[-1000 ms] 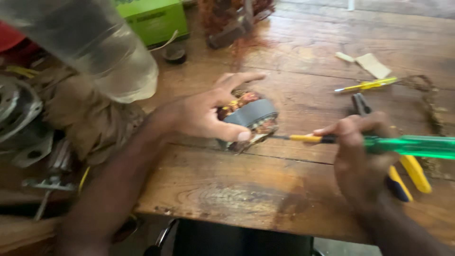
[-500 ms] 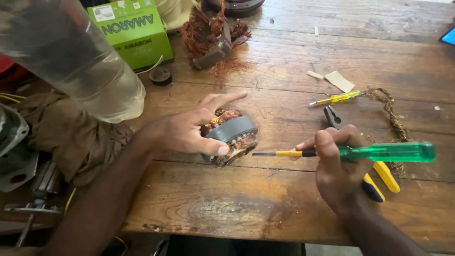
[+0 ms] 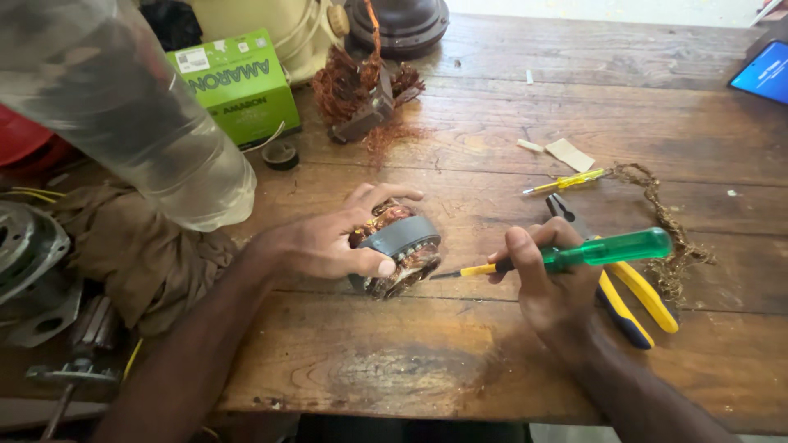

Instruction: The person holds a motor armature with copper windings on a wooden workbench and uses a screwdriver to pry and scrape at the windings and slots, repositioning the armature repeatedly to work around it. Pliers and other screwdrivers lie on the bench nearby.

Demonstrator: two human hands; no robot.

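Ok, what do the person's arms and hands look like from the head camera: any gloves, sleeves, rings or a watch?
Both are bare. The left hand and right hand wear no gloves, and no ring shows on the visible fingers. Both forearms are uncovered as far as the frame's bottom edge, with no sleeve cuff, watch or wristband in view.

This is a repair workshop for electric motors. A worn, stained wooden workbench carries a stripped copper-wound coil beyond the left hand, yellow-handled pliers just under the right hand, a small yellow screwdriver beyond it, and metal motor parts and a rag left of the left hand.
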